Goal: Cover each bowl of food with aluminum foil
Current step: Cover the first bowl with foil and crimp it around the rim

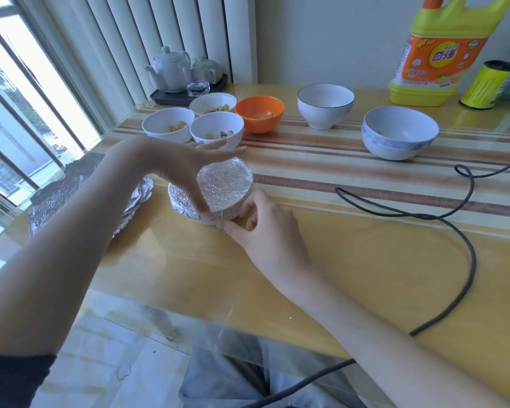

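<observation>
- Head view, looking down: a white round bowl (218,214) sits tilted on the glossy yellow counter (306,275), its mouth covered by crinkled, shiny aluminum foil (224,184) pressed into a flat disc.
- Left hand (186,169) reaches over the bowl; thumb and a finger come down together at the near rim, pinching the foil edge, while the other fingers are spread straight above.
- Right hand (262,219) rests on the counter at the bowl's near side, its curled fingers pinching the foil edge at the rim.
- Loose foil sheets (71,195), wrinkled and dull grey, lie stacked at the left edge of the counter, just beside the bowl.
- Behind, close together, stand three white bowls (217,131) and a smooth orange plastic bowl (259,113), each uncovered with small chunks of food inside.
- Further right stand a deep white bowl with a dark rim line (325,106) and a wide pale bowl with blue pattern (399,132).
- A striped band of brown and cream runs across the counter under the bowls.
- A dark cable (460,240) loops across the right side.
- A white ceramic teapot (168,66) and clear glass cups sit on a dark tray; a yellow detergent jug (442,51) stands at the back right.
</observation>
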